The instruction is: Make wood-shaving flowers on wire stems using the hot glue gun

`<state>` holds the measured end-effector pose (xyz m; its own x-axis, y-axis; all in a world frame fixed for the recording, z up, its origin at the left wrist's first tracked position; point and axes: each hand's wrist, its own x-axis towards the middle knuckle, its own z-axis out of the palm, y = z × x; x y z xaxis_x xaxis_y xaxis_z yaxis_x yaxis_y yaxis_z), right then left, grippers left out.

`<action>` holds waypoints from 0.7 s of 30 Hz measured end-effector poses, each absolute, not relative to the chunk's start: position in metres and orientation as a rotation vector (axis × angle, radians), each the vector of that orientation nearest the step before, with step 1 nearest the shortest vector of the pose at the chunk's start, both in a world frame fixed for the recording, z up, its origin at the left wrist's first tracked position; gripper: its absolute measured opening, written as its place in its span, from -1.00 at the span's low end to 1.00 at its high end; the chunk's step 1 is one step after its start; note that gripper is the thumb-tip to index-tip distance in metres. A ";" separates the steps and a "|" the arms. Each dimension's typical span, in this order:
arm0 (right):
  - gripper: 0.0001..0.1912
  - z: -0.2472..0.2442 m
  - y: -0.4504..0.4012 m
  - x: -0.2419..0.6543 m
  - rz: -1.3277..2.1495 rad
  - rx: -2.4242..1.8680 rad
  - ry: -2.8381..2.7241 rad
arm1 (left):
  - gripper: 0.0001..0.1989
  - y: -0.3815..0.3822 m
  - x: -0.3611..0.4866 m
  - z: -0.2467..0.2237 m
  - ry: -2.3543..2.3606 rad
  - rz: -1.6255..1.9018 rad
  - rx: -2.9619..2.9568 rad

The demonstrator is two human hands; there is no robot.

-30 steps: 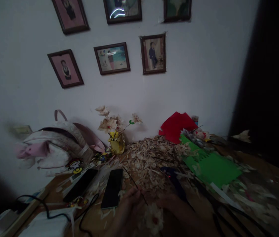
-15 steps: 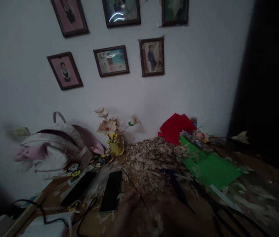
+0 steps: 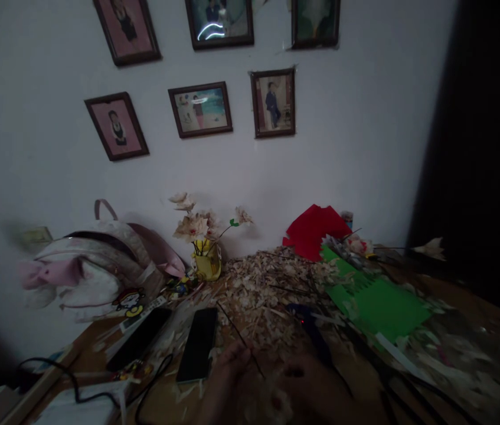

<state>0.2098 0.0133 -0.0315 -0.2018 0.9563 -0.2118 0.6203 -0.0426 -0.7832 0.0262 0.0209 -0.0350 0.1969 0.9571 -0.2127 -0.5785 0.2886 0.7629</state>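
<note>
A thin wire stem sits pinched in the left hand, right hand curled nearby, above wood shavings.

A wire stem rose from the left hand. Just left of that hand, a smartphone lay on the counter, with a 2nd smartphone farther left. Wood shavings lay ahead of both hands, a vase and backpack behind and leftward. A paper sheet lay ahead and right of the right hand. 6 picture frames hung on the wall beyond.
</note>
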 end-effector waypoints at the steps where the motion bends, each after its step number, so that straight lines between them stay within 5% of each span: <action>1: -0.78 -0.031 0.013 0.210 1.126 -1.666 -1.839 | -0.85 0.021 0.026 -0.036 0.758 1.182 0.603; 21: -0.77 -0.040 0.018 0.213 1.196 -1.659 -1.781 | -0.94 0.018 0.027 -0.032 0.658 1.168 0.558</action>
<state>0.2130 0.0180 -0.0402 -0.1947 0.9508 -0.2412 0.5833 -0.0855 -0.8078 0.0272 0.0180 -0.0322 0.2486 0.9521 -0.1779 -0.6449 0.2997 0.7031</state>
